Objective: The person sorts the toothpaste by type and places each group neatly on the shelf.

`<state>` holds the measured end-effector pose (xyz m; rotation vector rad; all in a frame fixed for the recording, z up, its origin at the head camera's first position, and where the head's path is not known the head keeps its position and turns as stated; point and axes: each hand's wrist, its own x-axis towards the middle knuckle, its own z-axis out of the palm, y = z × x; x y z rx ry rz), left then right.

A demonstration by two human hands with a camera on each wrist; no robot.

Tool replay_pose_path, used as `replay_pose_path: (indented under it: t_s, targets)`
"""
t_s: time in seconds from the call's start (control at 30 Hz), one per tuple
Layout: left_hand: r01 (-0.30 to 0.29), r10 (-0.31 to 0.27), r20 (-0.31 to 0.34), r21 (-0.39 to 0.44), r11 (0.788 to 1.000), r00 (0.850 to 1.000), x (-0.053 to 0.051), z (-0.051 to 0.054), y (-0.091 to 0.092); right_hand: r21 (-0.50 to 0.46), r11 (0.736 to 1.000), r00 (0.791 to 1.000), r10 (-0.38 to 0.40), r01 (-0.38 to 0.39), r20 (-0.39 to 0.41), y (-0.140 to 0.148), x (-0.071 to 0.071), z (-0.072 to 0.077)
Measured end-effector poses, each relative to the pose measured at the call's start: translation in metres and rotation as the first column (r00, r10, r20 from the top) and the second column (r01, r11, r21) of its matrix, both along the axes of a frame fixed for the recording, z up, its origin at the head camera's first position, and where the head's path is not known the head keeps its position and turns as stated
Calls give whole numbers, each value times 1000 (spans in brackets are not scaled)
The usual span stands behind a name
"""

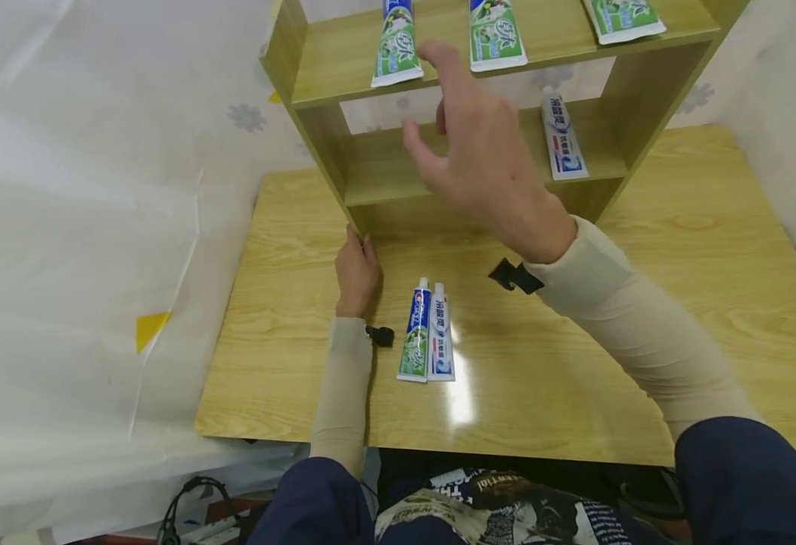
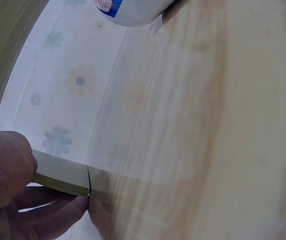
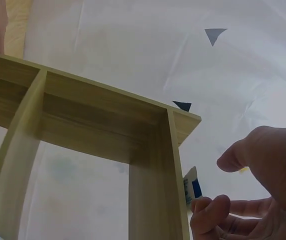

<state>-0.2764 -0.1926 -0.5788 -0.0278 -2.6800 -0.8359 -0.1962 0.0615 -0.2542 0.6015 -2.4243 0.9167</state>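
Note:
A wooden shelf unit (image 1: 323,144) stands on the table. Low on its left side, my left hand (image 1: 357,276) grips the edge of the side panel; the left wrist view shows the fingertips (image 2: 73,212) around a thin board edge. My right hand (image 1: 489,155) is raised before the upper board, thumb and fingers apart, holding nothing. Nearest to it are two green-and-blue toothpaste tubes, a left one (image 1: 398,49) and a middle one (image 1: 496,34). In the right wrist view, a tube end (image 3: 190,187) shows beside the fingers.
Another green tube (image 1: 626,19) lies at the upper board's right. A white toothpaste tube (image 1: 564,140) lies on the lower board. On the table (image 1: 575,378), a blue-and-green tube (image 1: 415,333) and a white tube (image 1: 441,337) lie side by side.

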Motion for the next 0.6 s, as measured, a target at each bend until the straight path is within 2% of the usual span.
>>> replay_pose_path:
  t_s: [0.2, 0.43, 0.6]
  targets:
    - [-14, 14, 31, 14, 1000, 999, -1, 1, 1, -12, 999, 999, 34, -34, 39, -3, 12, -22]
    - [-13, 13, 4, 7, 1000, 1000, 2, 6, 2, 1, 998, 991, 57, -58, 122, -7, 19, -53]
    - [-14, 14, 14, 23, 1000, 1000, 3, 7, 3, -4, 997, 982, 71, -72, 177, -8, 24, -75]
